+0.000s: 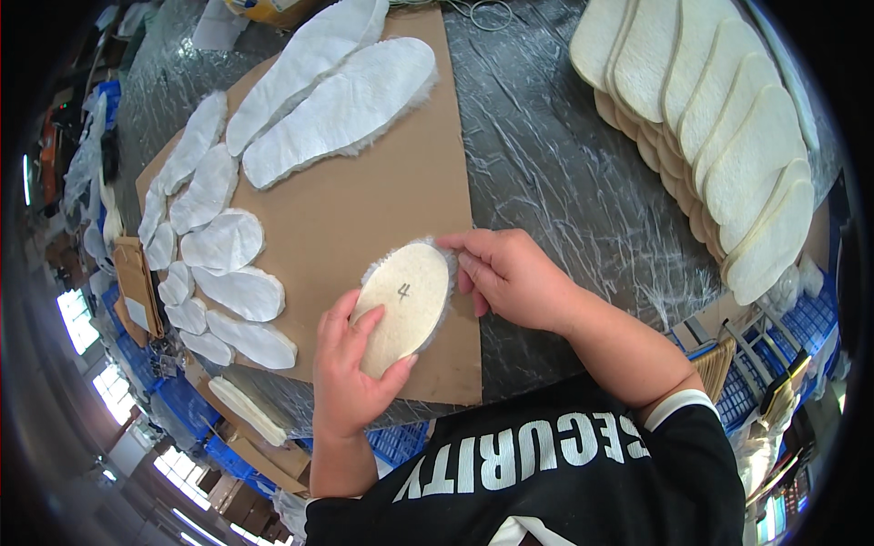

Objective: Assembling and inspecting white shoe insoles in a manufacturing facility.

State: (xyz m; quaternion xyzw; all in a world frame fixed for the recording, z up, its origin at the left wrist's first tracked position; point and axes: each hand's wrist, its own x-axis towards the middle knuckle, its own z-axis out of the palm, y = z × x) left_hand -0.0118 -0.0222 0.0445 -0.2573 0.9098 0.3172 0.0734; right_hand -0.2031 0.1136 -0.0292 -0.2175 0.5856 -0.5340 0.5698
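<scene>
An oval cream insole (pixel 405 305) with fluffy fur around its edge and a dark handwritten mark lies tilted over the cardboard sheet (pixel 428 378). My left hand (pixel 350 369) grips its lower end, thumb on the right side and fingers on the left. At the upper right rim, my right hand (pixel 505 273) is closed, its index finger and thumb at the fluffy edge. Whether fur is pinched between those fingertips is hard to make out. The insole's underside is hidden.
White fur insoles of several sizes (pixel 341 114) lie along the cardboard's left and far parts. On the plastic-covered table (pixel 537 136), cream insole pieces (pixel 742 164) form overlapping stacks at the far right. Blue crates (pixel 401 443) stand below the near edge.
</scene>
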